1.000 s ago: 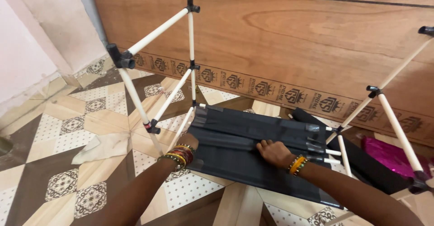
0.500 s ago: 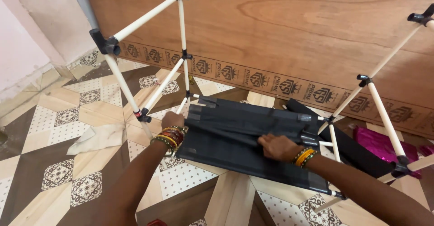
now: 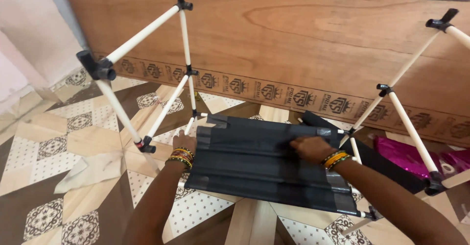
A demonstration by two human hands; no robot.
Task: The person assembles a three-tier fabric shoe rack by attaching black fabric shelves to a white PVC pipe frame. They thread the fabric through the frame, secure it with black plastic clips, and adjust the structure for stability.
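left hand [image 3: 184, 141] grips the near-left edge of the black fabric shelf [image 3: 264, 161], fingers curled | right hand [image 3: 309, 148] lies flat on its top, holding nothing | shelf strung low in the white rod frame [image 3: 147, 29]; far side looks unfixed, hard to tell | around: plywood sheet [image 3: 303, 39], pink cloth [image 3: 406, 152], tiled floor [image 3: 58, 142] | rods crowd both hands

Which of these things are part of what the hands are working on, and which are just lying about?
In hand:
- black fabric shelf, left hand at its left edge, right hand on top
- white rod frame with black joints, on both sides

Lying about:
- pink shiny cloth, right
- pale cloth on the tiled floor
- plywood sheet behind
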